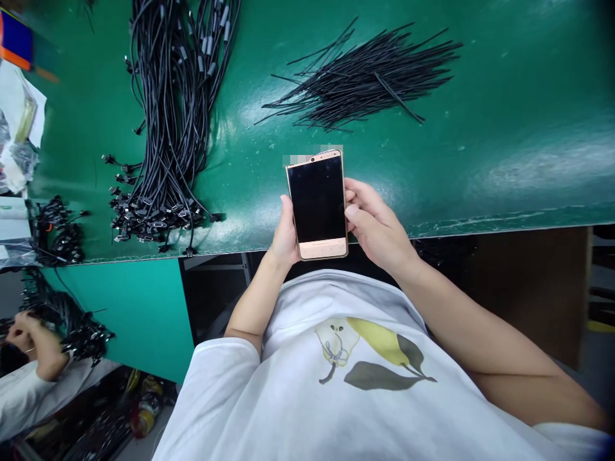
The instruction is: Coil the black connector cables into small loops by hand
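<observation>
At the near edge of the green surface (480, 128), my left hand (284, 240) and right hand (377, 227) clasp the phone (318, 203) — fingers closed on its long sides, long axis pointing away from me, dark screen up — cable bundle (168, 128) well left.

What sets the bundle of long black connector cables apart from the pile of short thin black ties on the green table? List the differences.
The bundle of long black connector cables lies left of the phone; the pile of short thin black ties lies farther right. The cables are thick, long and end in connectors; the ties are thin, short and plain. The cables curve; the ties lie straight, fanned out. Both are black, untouched, on the green table.
</observation>
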Demonstrator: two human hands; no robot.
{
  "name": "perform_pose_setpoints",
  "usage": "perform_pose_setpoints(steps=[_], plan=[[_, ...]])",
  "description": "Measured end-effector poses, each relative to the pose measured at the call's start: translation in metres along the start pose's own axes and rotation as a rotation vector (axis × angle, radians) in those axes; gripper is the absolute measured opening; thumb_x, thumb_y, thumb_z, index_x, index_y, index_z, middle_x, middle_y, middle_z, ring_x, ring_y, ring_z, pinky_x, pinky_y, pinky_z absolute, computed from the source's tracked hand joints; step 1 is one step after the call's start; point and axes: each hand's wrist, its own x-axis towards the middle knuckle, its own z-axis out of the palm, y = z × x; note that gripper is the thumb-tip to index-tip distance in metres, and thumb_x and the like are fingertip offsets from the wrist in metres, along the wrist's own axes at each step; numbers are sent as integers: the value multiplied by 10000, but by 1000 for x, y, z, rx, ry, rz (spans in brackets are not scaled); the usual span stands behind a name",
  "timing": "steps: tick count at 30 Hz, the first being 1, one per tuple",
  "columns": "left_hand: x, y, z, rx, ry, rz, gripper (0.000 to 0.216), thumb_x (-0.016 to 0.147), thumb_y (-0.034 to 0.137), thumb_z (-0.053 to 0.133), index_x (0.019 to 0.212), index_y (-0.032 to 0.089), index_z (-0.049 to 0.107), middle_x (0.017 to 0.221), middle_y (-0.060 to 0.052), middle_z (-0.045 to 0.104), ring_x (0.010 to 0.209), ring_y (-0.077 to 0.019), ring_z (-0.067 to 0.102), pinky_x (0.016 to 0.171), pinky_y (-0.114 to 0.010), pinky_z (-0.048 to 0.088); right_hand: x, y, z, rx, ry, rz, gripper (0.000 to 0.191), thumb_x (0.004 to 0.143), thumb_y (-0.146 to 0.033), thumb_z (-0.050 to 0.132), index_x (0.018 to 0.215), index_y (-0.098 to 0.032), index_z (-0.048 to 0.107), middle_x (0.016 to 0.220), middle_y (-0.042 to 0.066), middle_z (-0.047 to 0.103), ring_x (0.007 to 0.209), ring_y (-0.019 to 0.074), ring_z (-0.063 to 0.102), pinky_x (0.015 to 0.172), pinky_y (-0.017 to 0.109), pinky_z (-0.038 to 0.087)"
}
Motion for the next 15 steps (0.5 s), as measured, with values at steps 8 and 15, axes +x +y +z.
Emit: perform_pose_setpoints(steps=[8,15], plan=[[3,-1,-12,59,6,5,860,969,749,192,1355,110,621,1400,-149,559,1386,-314,459,1157,-469,401,-1,1,0,3,8,-8,529,882,-461,529,1401,-376,476,1136,18,491,834,-38,472,695,45,487],[3,-1,-13,59,54,12,828,970,744,212,1395,146,595,1397,-139,564,1376,-302,475,1164,-466,392,0,1,1,-2,-4,-12,538,882,-472,534,1407,-375,472,1120,23,480,837,-35,465,691,53,486]])
